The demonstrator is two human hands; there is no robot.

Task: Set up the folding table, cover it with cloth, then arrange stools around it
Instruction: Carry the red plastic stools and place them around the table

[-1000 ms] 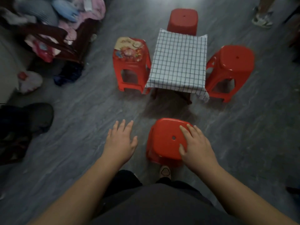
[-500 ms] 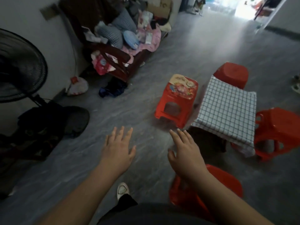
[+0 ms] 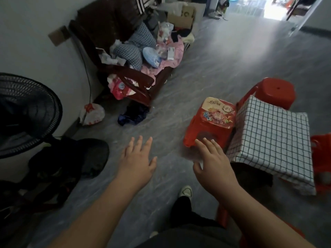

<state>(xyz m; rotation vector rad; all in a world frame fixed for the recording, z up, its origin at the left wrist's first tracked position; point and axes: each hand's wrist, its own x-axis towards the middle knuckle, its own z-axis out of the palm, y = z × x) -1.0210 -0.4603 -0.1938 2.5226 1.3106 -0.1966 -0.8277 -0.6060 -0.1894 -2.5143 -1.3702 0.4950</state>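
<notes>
- Left hand (image 3: 137,158) and right hand (image 3: 213,167) hover over the floor (image 3: 206,72), fingers straight and spread, grasping nothing.
- A checked cloth (image 3: 268,133) covers the table (image 3: 250,173), to the right of the hands.
- Red stools stand around it: sticker stool (image 3: 213,120) just left of it, far stool (image 3: 275,92) beyond it, right stool (image 3: 322,158) at the frame edge, near stool (image 3: 222,215) under the right forearm.

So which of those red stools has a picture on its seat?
The stool just beyond the right hand, beside the checked cloth: a colourful flowery label covers its seat. The far stool has a plain red seat.
</notes>
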